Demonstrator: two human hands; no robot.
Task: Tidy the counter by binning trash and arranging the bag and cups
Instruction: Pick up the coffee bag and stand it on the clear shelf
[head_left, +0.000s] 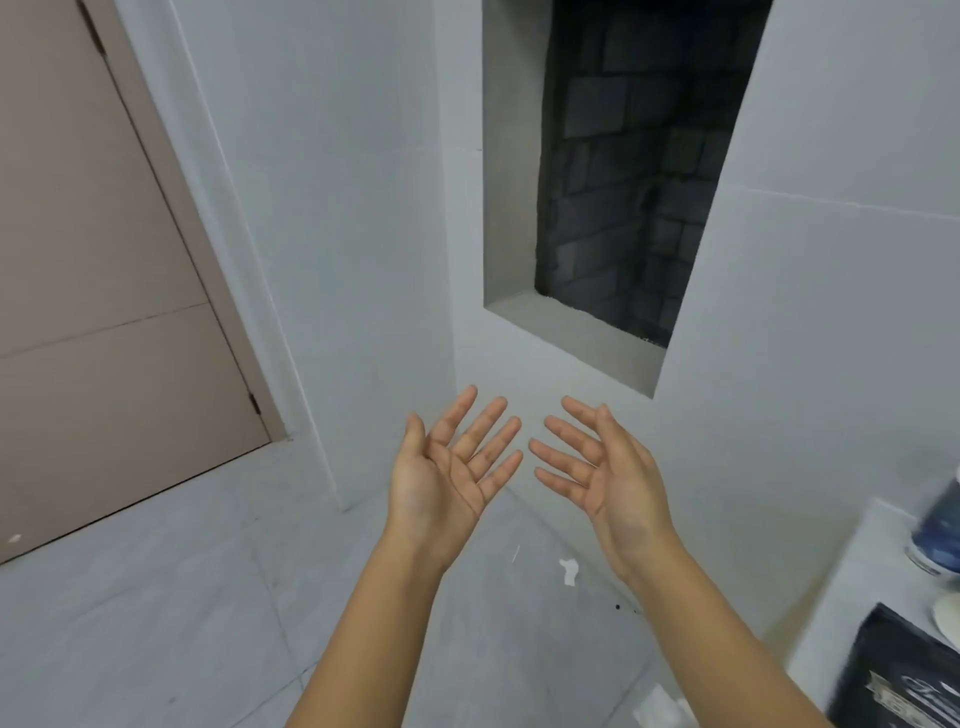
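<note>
My left hand (449, 475) and my right hand (605, 475) are held out in front of me at mid-frame, palms up, fingers spread, nothing in either. They hover over the floor, well left of the white counter (852, 587) at the lower right edge. On that counter a dark blue cup (937, 530) shows blurred at the right edge, a black bag with pale print (893, 675) lies at the bottom right corner, and part of a white round thing (948, 616) sits between them. Most of the counter is out of frame.
A beige door (104, 291) stands shut at the left. A grey wall corner lies straight ahead with a recessed window opening (613, 187) onto dark brick. Small white scraps (569, 570) lie on the grey tiled floor under my hands, another scrap (660, 706) at the bottom edge.
</note>
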